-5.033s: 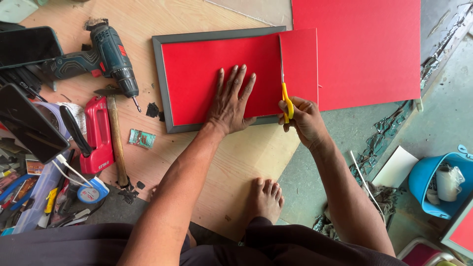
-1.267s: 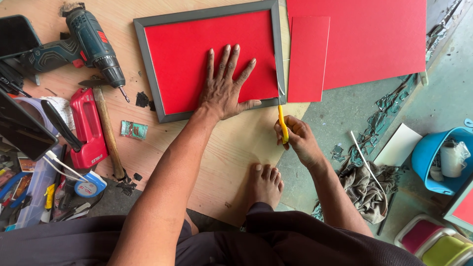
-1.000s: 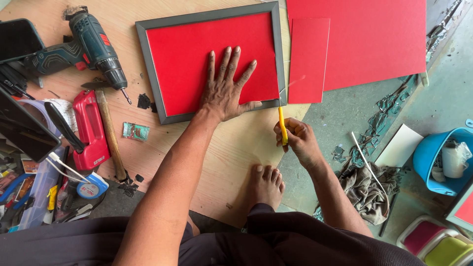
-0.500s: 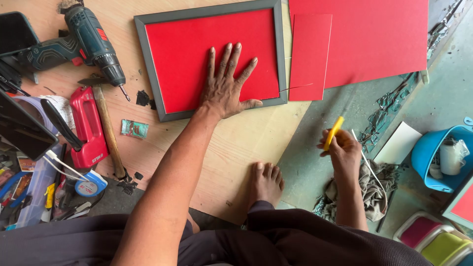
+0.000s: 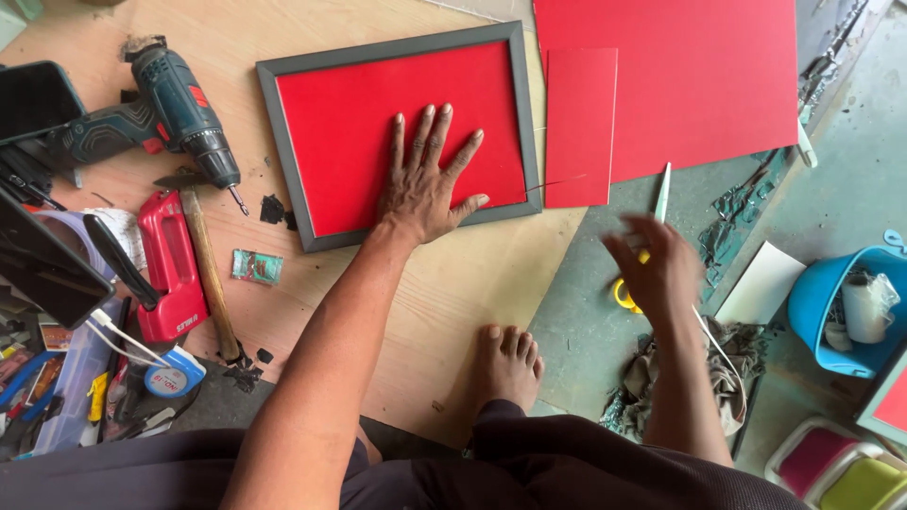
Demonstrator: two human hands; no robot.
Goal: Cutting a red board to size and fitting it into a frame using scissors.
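Here, the left hand (image 5: 427,184) lies flat, fingers spread, on the red panel (image 5: 359,123) inside the grey frame (image 5: 280,142). Right of the frame, the blurred right hand (image 5: 654,269) hovers over a yellow cutter (image 5: 625,293); its grip cannot be told.

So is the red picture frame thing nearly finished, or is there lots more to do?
Part looks done: a red sheet already lies inside the grey frame, and a cut-off red strip lies beside it. In hand: the left hand presses flat on the sheet, while the blurred right hand is over the floor near something yellow. What is left I cannot tell.
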